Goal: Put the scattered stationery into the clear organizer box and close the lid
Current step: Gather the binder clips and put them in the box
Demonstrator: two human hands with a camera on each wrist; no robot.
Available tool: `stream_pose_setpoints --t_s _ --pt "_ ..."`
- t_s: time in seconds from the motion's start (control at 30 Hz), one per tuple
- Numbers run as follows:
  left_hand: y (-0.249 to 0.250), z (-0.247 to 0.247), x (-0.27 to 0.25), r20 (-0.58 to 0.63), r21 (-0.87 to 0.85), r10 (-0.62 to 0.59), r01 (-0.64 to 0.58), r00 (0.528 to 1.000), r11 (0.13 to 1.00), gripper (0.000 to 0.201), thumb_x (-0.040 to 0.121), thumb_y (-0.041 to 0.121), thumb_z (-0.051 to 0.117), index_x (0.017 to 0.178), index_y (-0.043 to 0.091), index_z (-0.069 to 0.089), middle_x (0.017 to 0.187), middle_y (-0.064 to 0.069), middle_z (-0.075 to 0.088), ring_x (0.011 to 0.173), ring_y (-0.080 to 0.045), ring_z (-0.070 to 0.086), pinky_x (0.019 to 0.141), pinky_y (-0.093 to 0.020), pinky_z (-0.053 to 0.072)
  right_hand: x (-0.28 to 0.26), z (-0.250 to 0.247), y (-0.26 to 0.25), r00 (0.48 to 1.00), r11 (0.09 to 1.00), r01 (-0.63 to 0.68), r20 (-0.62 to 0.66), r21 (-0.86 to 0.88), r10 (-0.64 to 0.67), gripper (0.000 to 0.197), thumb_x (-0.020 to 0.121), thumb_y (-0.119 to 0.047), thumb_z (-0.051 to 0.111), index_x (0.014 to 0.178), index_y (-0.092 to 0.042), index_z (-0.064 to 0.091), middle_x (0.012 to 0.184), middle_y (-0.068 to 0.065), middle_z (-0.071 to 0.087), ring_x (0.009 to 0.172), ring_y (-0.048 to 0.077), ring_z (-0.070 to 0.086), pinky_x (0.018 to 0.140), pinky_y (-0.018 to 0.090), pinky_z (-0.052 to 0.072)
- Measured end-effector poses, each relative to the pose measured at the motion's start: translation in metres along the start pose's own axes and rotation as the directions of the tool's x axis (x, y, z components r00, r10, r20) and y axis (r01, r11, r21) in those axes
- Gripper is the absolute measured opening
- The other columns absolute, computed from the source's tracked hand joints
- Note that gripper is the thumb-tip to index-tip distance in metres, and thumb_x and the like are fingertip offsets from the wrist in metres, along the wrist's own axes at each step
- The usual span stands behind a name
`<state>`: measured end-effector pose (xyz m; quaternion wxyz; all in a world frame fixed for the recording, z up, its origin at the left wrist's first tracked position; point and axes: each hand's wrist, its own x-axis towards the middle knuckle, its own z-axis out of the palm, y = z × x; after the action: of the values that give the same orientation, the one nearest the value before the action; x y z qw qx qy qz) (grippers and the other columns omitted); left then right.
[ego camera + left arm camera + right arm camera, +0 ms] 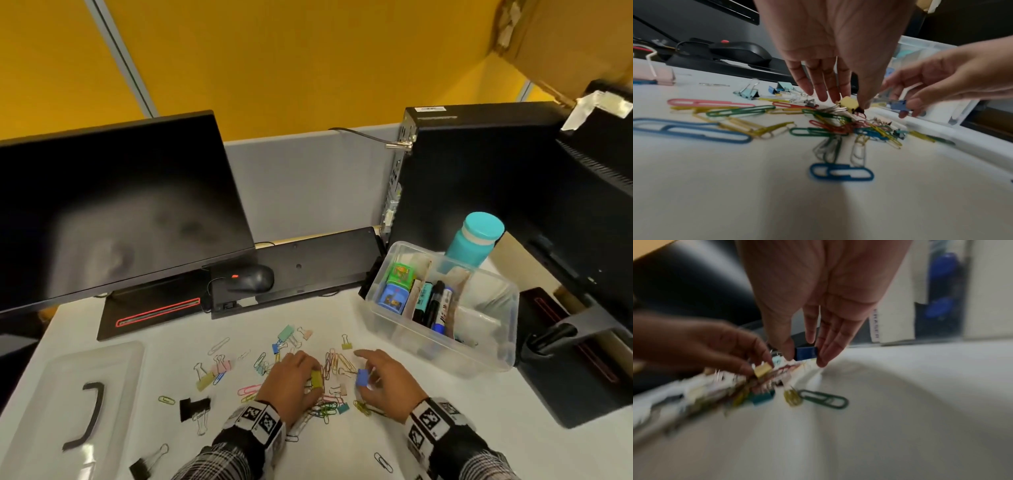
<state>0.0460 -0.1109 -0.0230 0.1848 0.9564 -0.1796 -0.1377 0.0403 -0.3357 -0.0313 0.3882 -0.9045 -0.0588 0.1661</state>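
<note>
On desk centre, amid loose clips: left hand [291, 380] pinching yellow binder clip [317, 378] between thumb and fingertips, just above the tangle of coloured paper clips [838, 126]. Right hand [385, 380] pinching blue binder clip [362, 377] the same way, thumb against fingers, narrow grip. Both held by the clip bodies, probably because the wire handles snag on neighbouring paper clips; judged as picking singles out of the pile for transfer.

Clear organizer box [507, 349] at right rear of the scatter, open-topped, within reach of right hand. Markers [435, 301] and small coloured blocks already inside left compartments; right compartment looks free for clips. Lid [30, 421] lying flat at left edge, black handle up, well apart from box, presumably parked clear of the work.

Task judged early-to-middle: most clips unsorted on desk [479, 445], two black binder clips [193, 407] near the lid.

Hard to make out: right wrist view heavily blurred; box floor behind the markers hidden; whether paper clips dangle from the yellow binder clip cannot tell.
</note>
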Motion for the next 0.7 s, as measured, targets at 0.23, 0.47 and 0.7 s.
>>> stream_pose_setpoints --t_s 0.23,0.47,0.7 --pt "-0.012 -0.013 -0.009 -0.071 -0.293 -0.141 0.115 0.987 0.949 0.031 0.085 0.037 0.061 0.112 0.029 0.049 0.105 0.008 0.055 0.095 -0.007 0.051 0.08 -0.017 0.039 -0.004 -0.007 -0.006 0.917 0.385 -0.362 0.251 0.849 0.31 0.009 0.078 0.006 0.05 0.077 -0.001 0.056 0.076 0.016 0.06 0.067 0.03 0.065 0.07 0.038 0.056" --pt "-0.022 -0.016 -0.01 -0.013 -0.431 -0.17 0.148 0.985 0.89 0.02 0.092 0.036 0.05 0.11 0.033 0.043 0.093 0.008 0.057 0.082 -0.006 0.058 0.075 -0.022 0.048 0.0 0.003 -0.015 0.991 0.974 -0.117 0.087 0.193 0.102 0.004 0.09 -0.012 0.051 0.091 -0.016 0.052 0.075 -0.001 0.053 0.066 0.011 0.051 0.068 0.023 0.047" --pt "-0.028 -0.018 -0.009 0.056 -0.76 -0.283 0.225 0.957 0.61 0.023 0.102 0.015 0.029 0.105 0.022 0.051 0.091 -0.01 0.066 0.075 -0.02 0.062 0.081 -0.036 0.054 0.012 0.017 -0.026 0.97 0.954 0.101 0.241 -0.282 -0.032 0.028 0.089 -0.025 0.054 0.117 -0.024 0.049 0.098 -0.007 0.043 0.085 0.014 0.046 0.084 0.028 0.044"
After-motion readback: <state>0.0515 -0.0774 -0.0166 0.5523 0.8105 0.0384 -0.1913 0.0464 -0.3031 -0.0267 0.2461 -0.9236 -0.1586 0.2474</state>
